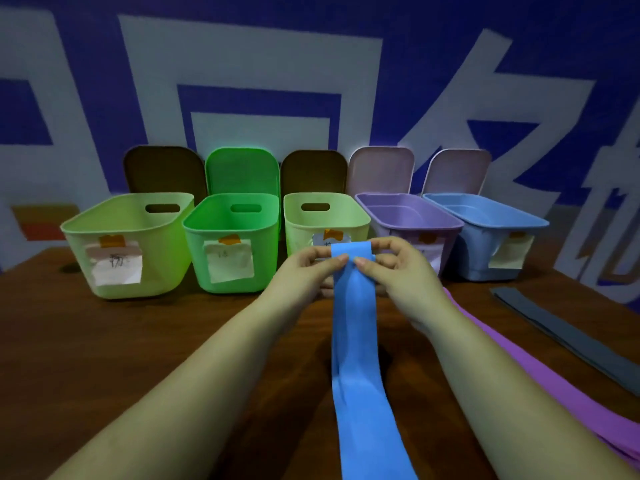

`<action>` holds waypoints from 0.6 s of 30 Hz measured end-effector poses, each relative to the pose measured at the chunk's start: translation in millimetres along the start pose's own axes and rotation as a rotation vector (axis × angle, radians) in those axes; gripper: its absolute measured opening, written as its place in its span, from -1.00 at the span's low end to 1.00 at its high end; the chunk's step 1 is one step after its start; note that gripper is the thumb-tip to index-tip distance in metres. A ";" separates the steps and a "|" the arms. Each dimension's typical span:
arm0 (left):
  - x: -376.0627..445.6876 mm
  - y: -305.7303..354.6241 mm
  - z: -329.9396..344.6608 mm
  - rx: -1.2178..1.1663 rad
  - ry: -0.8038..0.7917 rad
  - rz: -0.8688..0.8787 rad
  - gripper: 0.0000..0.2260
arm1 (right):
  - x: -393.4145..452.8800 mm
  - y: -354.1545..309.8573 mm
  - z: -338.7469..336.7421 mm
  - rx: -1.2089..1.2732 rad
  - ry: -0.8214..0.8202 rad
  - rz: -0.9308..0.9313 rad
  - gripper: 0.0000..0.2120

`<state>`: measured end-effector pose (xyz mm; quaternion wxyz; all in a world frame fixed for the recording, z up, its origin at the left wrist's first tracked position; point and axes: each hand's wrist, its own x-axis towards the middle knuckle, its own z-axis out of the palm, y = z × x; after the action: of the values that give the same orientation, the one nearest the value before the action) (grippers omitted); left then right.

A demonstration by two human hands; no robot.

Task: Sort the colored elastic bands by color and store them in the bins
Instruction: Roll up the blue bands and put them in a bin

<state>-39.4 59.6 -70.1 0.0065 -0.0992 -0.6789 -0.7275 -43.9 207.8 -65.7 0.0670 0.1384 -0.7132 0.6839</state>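
Both hands, the left hand (304,268) and right hand (394,268), pinched the far end of the blue band (356,341), which trailed toward the near edge of the bench (138,341), probably to fold it small. The blue bin (485,216) stood far right, purple band (554,386) and grey band (568,334) waiting beside.

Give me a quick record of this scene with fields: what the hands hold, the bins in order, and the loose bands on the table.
held: long blue elastic band, its far end pinched by left hand and right hand
bins, left to right: pale green plastic bin, bright green plastic bin, second pale green bin, purple plastic bin, blue plastic bin
loose bands: purple elastic band, dark grey elastic band, both right of the hands
surface: brown wooden table
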 end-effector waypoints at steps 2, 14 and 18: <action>-22.7 24.1 5.9 -0.034 -0.030 0.017 -0.92 | -18.8 -28.9 -1.0 0.002 -0.003 -0.047 -0.81; -169.0 173.1 33.6 -0.039 -0.051 0.355 -0.85 | -152.8 -202.2 15.6 0.076 -0.049 -0.361 -0.74; -207.3 189.3 36.6 0.007 -0.029 0.402 -0.89 | -183.6 -220.6 19.5 0.029 -0.068 -0.403 -0.74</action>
<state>196.0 55.1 87.1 0.1422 -0.2432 -0.6481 -0.7076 196.7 202.1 92.0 0.1764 0.3022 -0.6632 0.6617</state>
